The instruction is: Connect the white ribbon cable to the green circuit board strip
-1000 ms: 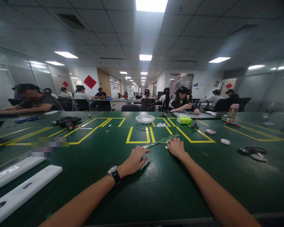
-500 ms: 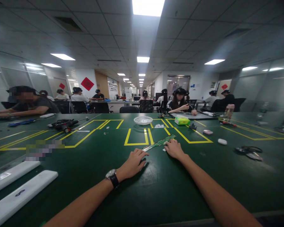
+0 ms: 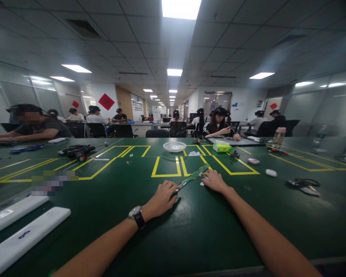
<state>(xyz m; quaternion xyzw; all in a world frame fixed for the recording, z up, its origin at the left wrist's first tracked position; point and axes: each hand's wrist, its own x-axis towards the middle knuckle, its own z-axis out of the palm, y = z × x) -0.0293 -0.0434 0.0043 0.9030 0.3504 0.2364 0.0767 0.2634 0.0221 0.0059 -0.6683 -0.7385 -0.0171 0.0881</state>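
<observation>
A long narrow green circuit board (image 3: 193, 175) lies on the green table (image 3: 207, 231), slanting from near left to far right. My left hand (image 3: 161, 200), with a watch on the wrist, rests curled on the table, its fingertips touching the board's near end. My right hand (image 3: 215, 181) lies with bent fingers against the board's far part, beside a small white scrap. Whether either hand truly grips the board is hard to see.
A white dish (image 3: 174, 146), a green box (image 3: 222, 147), a power screwdriver (image 3: 76, 151), scissors (image 3: 304, 184) and small white parts lie on the yellow-lined table. White long panels (image 3: 25, 234) lie at the near left. Several other people sit at tables beyond.
The circuit board has swung to a steeper angle, its far end turning away from me. My right hand shifted slightly with it; my left hand stayed at the near end.
</observation>
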